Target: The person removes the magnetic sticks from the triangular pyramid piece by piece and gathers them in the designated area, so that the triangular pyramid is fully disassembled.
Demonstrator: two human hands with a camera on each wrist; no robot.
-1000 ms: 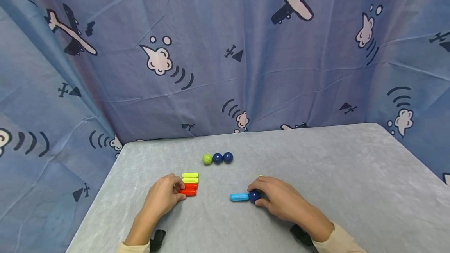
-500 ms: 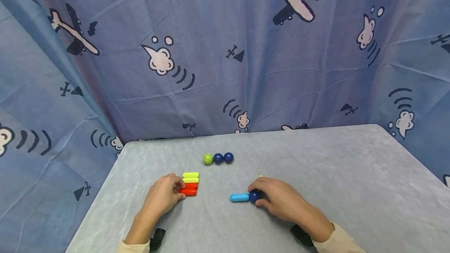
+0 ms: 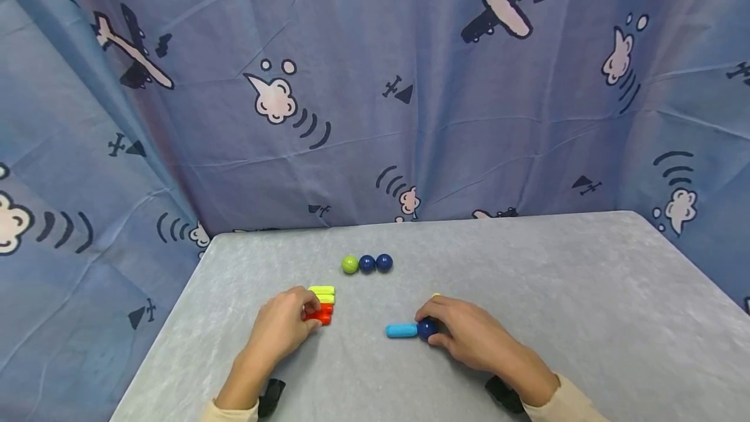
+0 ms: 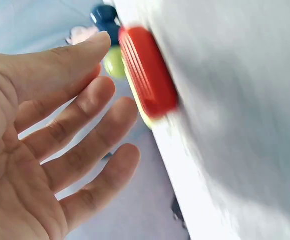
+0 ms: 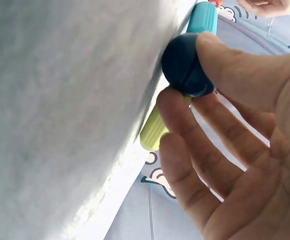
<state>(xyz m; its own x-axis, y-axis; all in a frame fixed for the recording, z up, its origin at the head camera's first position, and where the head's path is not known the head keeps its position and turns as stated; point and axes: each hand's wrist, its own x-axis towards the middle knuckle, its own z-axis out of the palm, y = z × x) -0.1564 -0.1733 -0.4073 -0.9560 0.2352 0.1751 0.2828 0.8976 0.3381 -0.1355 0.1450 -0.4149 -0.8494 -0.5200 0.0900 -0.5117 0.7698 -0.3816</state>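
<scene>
In the head view my right hand point(image 3: 465, 331) pinches a navy ball point(image 5: 184, 65) between thumb and fingers. A light blue rod point(image 3: 401, 331) lies end-on against the ball, pointing left. Past the fingertips a yellow-green ridged rod point(image 5: 154, 128) shows in the right wrist view, mostly hidden from the head camera. My left hand point(image 3: 284, 319) hangs over two red rods point(image 3: 322, 319), its thumb tip at the upper side of the nearer one in the left wrist view. Its fingers are loosely bent and spread. Two yellow rods point(image 3: 323, 294) lie side by side just behind the red ones.
Farther back stand a lime ball point(image 3: 349, 264) and two navy balls point(image 3: 375, 263) in a row. Everything lies on a grey table point(image 3: 527, 272), backed by a blue curtain point(image 3: 351, 116) printed with planes. Black straps point(image 3: 271, 398) sit at the wrists.
My left hand has slid right over the red rods, covering more of them. My right hand stays at the navy ball. The head view has shifted slightly.
</scene>
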